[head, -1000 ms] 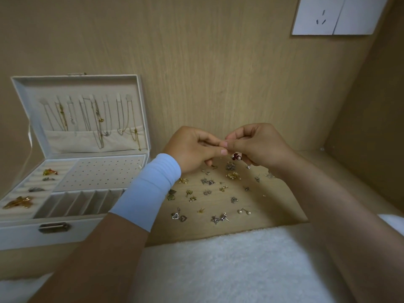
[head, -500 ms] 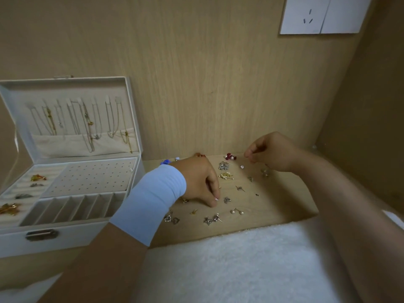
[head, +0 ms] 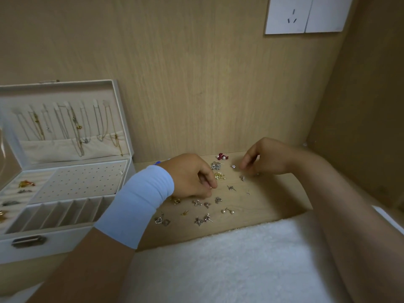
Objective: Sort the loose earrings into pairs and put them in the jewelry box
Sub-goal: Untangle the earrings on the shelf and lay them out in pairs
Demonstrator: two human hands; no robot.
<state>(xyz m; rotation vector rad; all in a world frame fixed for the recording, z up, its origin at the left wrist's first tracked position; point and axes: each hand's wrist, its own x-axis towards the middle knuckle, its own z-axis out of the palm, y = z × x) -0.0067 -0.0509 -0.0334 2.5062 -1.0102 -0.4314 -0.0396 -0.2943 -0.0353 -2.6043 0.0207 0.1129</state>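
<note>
Matt wood-grain shelf (head: 269, 200); fluffy white cloth (head: 229, 265); seemingly metal earrings (head: 219, 176).

Loose earrings (head: 197, 202) are hogging the middle of the wooden surface (head: 273, 200), so bare wood's only showing near its right edge. Jewelry box (head: 65, 236) with its lid (head: 119, 101) standing up is walling off the left edge, and the side panel (head: 360, 127) is boxing in the right.

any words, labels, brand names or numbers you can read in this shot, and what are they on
None: no readable text shows in this view.
Wall socket plate: only slot holes, no lettering.
Metal clasp on the jewelry box: no mark can be made out; too small to tell.
Light blue wristband: plain, no print.
</note>
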